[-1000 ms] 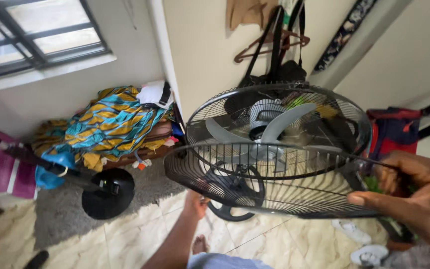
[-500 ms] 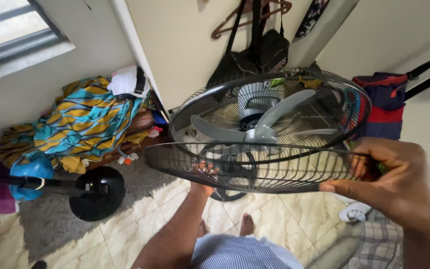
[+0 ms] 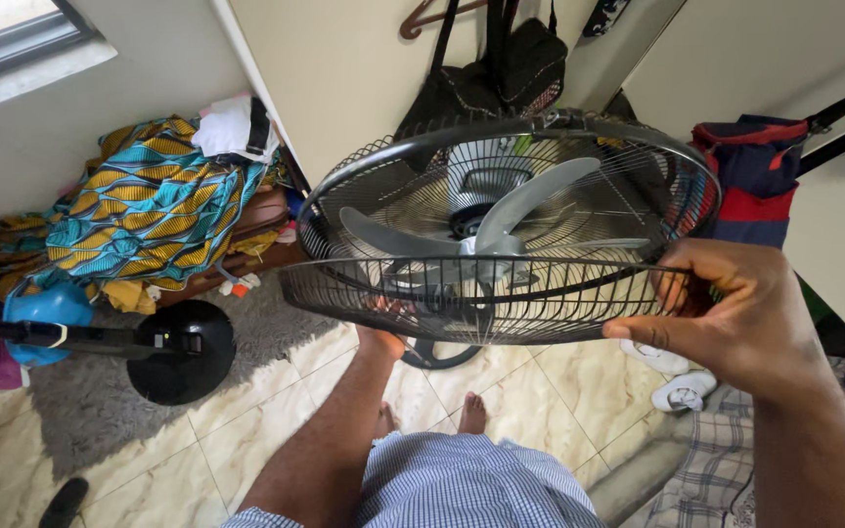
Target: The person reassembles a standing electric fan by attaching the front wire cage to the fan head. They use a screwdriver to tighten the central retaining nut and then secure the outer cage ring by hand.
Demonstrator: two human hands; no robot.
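The black wire fan head [image 3: 511, 196], grey blades inside, fills the centre, tilted back toward twelve o'clock; its loose front grille [image 3: 471, 298] lies nearly flat just below; the patterned cloth pile [image 3: 139, 210] sits at ten o'clock; the round fan base [image 3: 183, 352] at eight; the right hand [image 3: 735, 313] pinches the grille's rim at three; the left hand [image 3: 383, 332], half hidden, grips beneath at six.

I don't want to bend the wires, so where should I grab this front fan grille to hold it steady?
Probably by its outer rim, from opposite sides, as now: the right hand grips the front grille at its right edge, the left hand near the left underside. The rim is the thick band; the wires are thin, and the blades sit just behind.
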